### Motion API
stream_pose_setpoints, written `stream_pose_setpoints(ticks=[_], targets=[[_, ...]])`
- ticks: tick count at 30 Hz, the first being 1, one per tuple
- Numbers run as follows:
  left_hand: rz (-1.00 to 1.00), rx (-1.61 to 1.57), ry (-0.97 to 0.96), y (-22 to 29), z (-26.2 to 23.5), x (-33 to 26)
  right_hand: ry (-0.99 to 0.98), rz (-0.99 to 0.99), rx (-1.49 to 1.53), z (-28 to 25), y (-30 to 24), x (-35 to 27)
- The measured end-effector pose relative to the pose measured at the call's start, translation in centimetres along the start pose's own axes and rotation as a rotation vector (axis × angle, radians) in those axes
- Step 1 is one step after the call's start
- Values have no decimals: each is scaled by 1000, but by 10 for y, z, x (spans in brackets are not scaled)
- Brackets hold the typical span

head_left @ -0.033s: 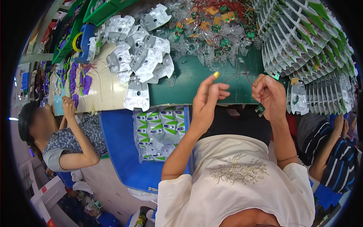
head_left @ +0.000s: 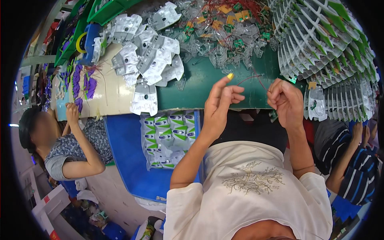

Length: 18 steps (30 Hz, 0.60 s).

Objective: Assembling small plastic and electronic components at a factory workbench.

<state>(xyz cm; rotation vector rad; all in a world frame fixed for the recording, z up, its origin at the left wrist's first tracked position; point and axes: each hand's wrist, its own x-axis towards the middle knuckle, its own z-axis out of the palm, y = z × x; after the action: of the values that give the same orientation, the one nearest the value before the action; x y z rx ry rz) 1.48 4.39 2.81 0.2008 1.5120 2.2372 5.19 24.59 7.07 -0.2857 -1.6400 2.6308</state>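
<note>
My right hand (head_left: pixel 285 102) is closed in a pinch on thin red wires (head_left: pixel 259 81) at the table's front edge. A small green circuit board (head_left: pixel 273 116) shows just below its fingers, partly hidden. To the left, my left hand (head_left: pixel 219 105) is raised with its fingers apart and a yellow cover on one fingertip. One wire bends across toward its fingers; whether they touch it, I cannot tell. Beyond my hands lies a heap of clear plastic pieces (head_left: pixel 224 52) tangled with red wires and small green and orange boards.
Grey-white plastic housings (head_left: pixel 154 56) are piled at the left on the table (head_left: pixel 200 90). Tall stacks of similar housings (head_left: pixel 320 44) crowd the right. A blue bin (head_left: pixel 124 160) holding bagged parts (head_left: pixel 168 140) stands below the edge. One co-worker (head_left: pixel 76 148) sits left, another right.
The wires between my hands have shifted slightly. The green circuit board under my right hand has moved a little to the left and shows less. Both hands stay nearly in place.
</note>
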Motion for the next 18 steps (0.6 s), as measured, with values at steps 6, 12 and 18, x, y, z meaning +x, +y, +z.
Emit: stream_pose_setpoints(ticks=[6, 12, 18], targets=[[164, 133, 34, 6, 10, 5, -92, -138, -326, -9, 11, -9], [169, 180, 68, 5, 11, 4, -82, -153, -458, -12, 7, -19], [20, -77, 137, 6, 19, -2, -48, -388, -751, 19, 3, -12]])
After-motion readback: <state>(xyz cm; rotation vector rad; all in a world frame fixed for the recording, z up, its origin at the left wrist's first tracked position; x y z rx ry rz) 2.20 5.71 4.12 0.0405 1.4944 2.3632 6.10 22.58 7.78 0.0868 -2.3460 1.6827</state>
